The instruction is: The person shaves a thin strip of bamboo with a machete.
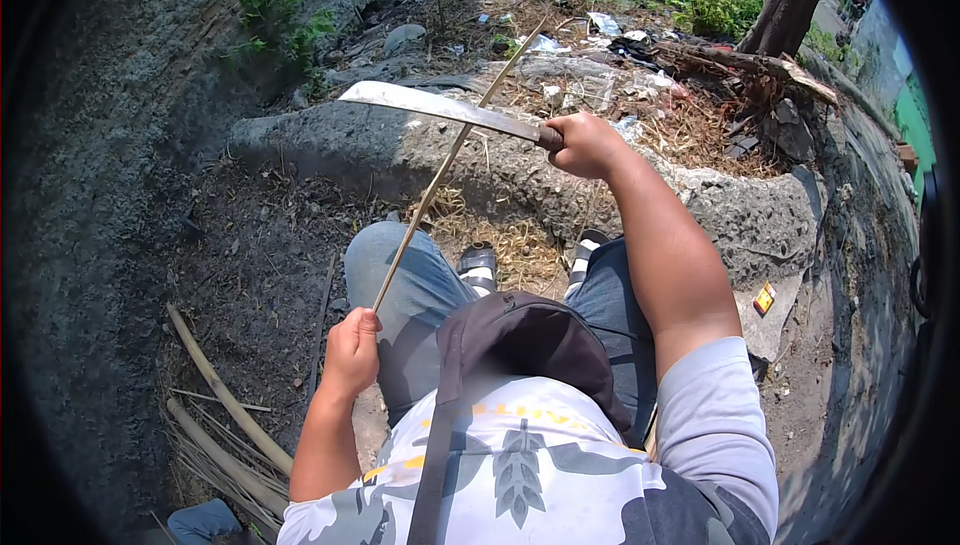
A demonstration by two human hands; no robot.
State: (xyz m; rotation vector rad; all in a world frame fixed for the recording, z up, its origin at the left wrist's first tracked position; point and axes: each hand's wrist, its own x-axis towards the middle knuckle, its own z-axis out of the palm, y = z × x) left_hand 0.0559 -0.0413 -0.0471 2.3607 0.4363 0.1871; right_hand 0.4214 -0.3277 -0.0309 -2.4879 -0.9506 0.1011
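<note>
My left hand (pixel 351 353) is closed round the lower end of a long thin wooden stick (pixel 432 191), which slants up and away to the right. In my right hand (pixel 584 145) is the dark handle of a machete (pixel 445 108). Its broad pale blade points left and crosses the upper part of the stick. From this view I cannot tell whether the edge touches the stick or passes above it. The stick's far tip ends over the littered ground beyond the blade.
A rough concrete ledge (pixel 370 150) runs across in front of my knees. Palm stalks (pixel 235 405) and thin strips lie at my lower left. A black bag (pixel 530 340) rests on my lap. Beyond are a tree trunk (pixel 793 5), a broken log (pixel 745 60), dry litter and a wall (pixel 130 145).
</note>
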